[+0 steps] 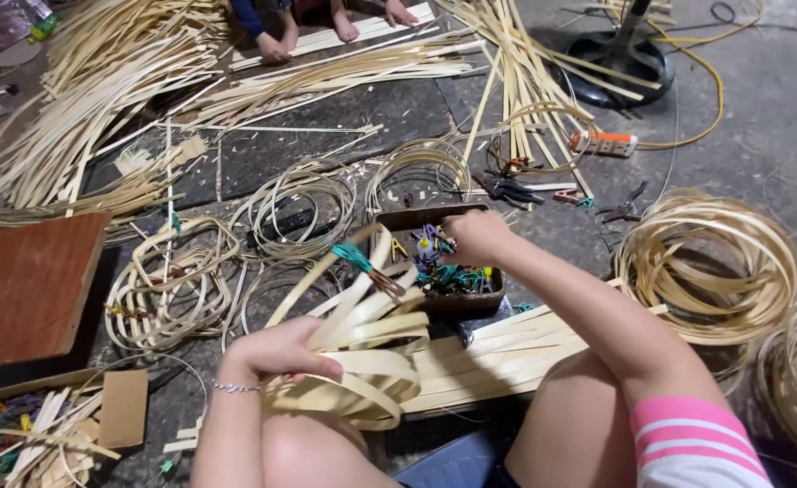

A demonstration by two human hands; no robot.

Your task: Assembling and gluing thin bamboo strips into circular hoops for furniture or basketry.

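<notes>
Bamboo strips everywhere on the floor (pixel 742 117); you sit low among them. Your left hand (pixel 276 352) is closed around a bundle of bent bamboo strips (pixel 371 348), gripping it at the near side where the flat bands overlap, just above your knee. A green clip (pixel 353 256) pinches the strips at the far top of the loop. Your right hand (pixel 475 237) reaches into the small dark tray (pixel 471 303) of coloured clips (pixel 448 276) just beyond the bundle; fingers curled down into it, but whether they pinch a clip cannot be told from here.

Handling, as a judgement: the strips look light, thin and springy. Bent bands of this kind will likely try to fan open, so hold where the layers stack, flat faces pressed together, not at the free ends. Edges may be sharp or splintery. Surface looks smooth, so strips could slide against each other.

Around you: finished coiled hoops (pixel 706 267) to the right, more coils (pixel 173 280) to the left, a reddish board (pixel 28 285), a cardboard box (pixel 123 407) with scraps, pliers (pixel 507 190), and a fan base (pixel 615 63) with a yellow cable. Another person's feet (pixel 276 45) show at the top.
</notes>
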